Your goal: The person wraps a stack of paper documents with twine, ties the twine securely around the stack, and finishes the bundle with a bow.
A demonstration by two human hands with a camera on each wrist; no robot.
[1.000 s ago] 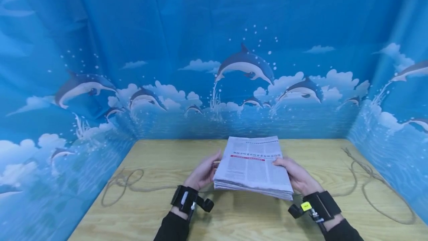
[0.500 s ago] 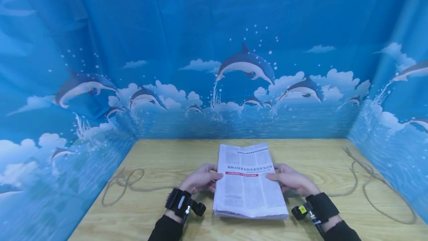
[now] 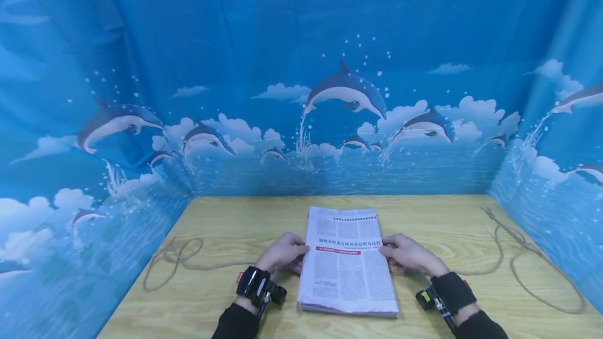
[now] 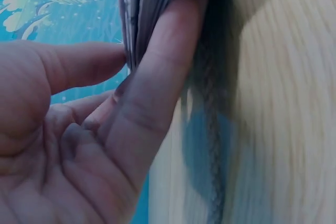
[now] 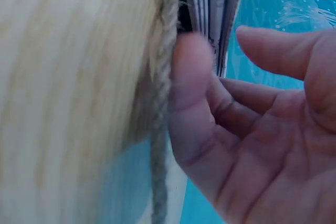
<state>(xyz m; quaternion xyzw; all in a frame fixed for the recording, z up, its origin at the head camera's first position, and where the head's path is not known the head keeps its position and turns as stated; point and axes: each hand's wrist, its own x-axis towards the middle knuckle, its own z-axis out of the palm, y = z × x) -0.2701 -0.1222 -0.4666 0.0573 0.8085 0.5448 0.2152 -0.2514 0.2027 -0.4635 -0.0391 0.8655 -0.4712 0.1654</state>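
- The stack of folded newspapers (image 3: 346,281) sits between the two hands on or just above the worktop (image 3: 249,213); whether its whole underside touches cannot be told.
- Twine rope (image 5: 160,129) shows at both sides of the stack, with loose coils well apart from it; the middle is hidden, seemingly beneath the papers.
- Left hand (image 3: 282,252), at the stack's left edge: a narrow pinch, thumb at the top sheet, fingers under the papers.
- Right hand (image 3: 411,254), at the stack's right edge: a similar light pinch, fingertips partly under and beside the rope.
- The step in hand looks like laying the stack across the rope.
- Next calls for easing fingers out from under the stack without dragging the rope.
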